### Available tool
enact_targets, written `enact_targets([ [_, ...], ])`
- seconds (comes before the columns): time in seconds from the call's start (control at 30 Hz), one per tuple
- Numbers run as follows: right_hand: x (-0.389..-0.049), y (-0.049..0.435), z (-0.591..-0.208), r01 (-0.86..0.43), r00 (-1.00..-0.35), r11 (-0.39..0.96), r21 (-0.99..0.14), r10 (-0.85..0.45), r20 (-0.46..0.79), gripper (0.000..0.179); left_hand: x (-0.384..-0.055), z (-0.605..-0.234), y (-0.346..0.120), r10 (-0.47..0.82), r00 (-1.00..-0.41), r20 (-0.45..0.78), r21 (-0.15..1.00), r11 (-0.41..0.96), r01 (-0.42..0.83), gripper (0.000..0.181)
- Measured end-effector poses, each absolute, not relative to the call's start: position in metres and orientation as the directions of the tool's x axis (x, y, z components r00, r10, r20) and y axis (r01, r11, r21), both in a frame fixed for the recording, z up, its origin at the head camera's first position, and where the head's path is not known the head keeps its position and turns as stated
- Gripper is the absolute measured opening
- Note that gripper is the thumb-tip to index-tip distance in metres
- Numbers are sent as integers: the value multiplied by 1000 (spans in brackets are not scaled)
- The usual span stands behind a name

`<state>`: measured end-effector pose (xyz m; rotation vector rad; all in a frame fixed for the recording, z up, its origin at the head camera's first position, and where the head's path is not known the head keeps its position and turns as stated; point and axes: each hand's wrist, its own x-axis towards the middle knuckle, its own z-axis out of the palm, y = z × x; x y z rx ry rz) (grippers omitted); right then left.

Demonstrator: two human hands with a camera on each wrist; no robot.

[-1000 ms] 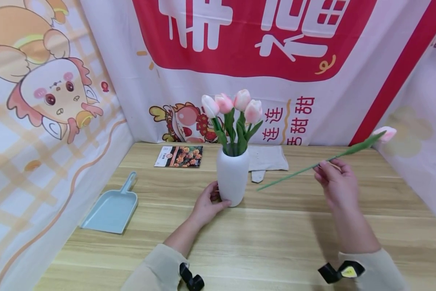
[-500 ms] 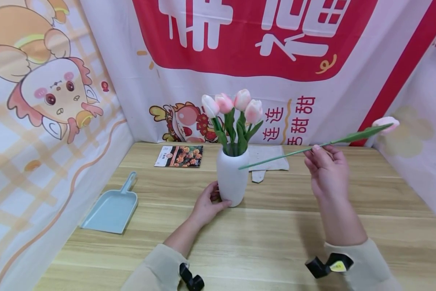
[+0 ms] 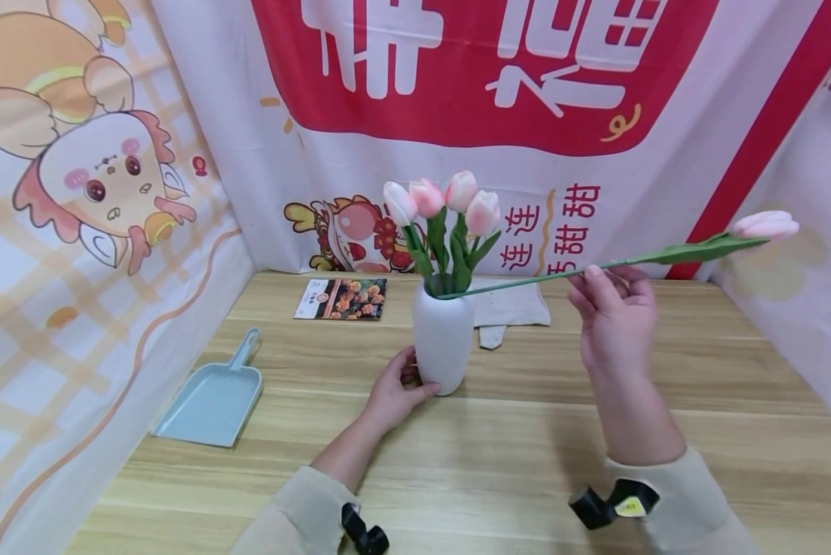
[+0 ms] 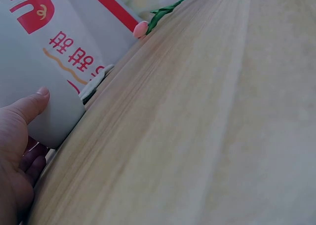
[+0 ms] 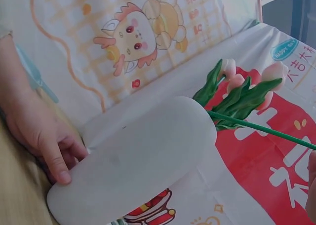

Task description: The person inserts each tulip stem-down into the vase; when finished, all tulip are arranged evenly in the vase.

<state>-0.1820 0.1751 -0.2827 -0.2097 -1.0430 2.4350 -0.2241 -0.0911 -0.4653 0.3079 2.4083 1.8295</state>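
A white vase [image 3: 445, 347] stands upright on the table with several pale pink tulips [image 3: 482, 213] in it. My left hand [image 3: 393, 395] holds the vase low down, thumb in front and fingers at its side; the left wrist view shows the thumb [image 4: 35, 104] lying along its wall. Between thumb and fingers, my right hand [image 3: 618, 320] pinches the stem of another pink tulip [image 3: 707, 248]. That stem slants almost level, its bloom to the right and its bare end at the vase mouth. In the right wrist view the stem [image 5: 266, 130] meets the rim; whether its tip is inside, I cannot tell.
Left of the vase lies a light blue dustpan [image 3: 210, 401]. A card with printed orange flowers [image 3: 342, 299] is at the table's back. Behind the vase lies a pale grey cloth item [image 3: 513, 302]. Printed curtains [image 3: 360, 154] hang along the table's back and sides.
My right hand has moved left and up, bringing the tulip's stem end from beside the vase to its mouth. The stem is now nearer level. My left hand and the vase stay put.
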Motion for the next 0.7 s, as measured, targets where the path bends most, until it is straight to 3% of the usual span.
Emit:
enact_targets([
  [0.2,-177,162,-282,-448,-844,-455,-769,499,196,37,-225,-467,-91,219,-975,37,961,259,94,76],
  [0.33,-176,153,-285,-524,-806,-319,-790,485,339,27,-225,-468,-91,221,-974,42,961,257,99,76],
  [0.53,-177,137,-290,-634,-756,-226,-740,380,533,24,-225,-467,-91,222,-974,47,962,251,104,75],
  [0.7,-180,123,-292,-767,-632,-50,-640,233,739,16,-224,-465,-91,224,-973,51,960,257,109,75],
])
